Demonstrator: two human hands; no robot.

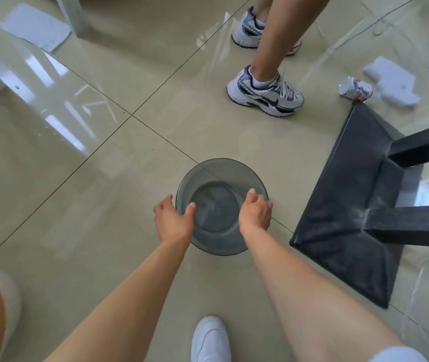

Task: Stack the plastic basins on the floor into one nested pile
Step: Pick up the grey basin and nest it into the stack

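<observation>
Left hand (172, 220) and right hand (255, 213) clasped on opposite sides of a smoky grey see-through basin (221, 178), thumbs hooked inside the rim, fingers curled round the outside. A two-sided hold, likely for keeping the bowl level while lowering or lifting. Faint inner ring visible through the plastic, perhaps a second basin nested inside, though impossible to tell for sure. Also unclear whether resting on the floor (103, 205) or hanging just above it. Basin placed over the crossing of dark grout lines on glossy beige tiles, straight ahead of a white shoe (209, 340) at the bottom edge. Just beside the right hand, a black metal stand (352, 205) with two bars leading off to the right, near enough to call for care. Further off, another person's legs in white and navy trainers (265, 91). Well apart at upper right, a crushed can (355, 88) and white scraps (391, 82). No loose basins elsewhere in view, so stacking probably close to done
</observation>
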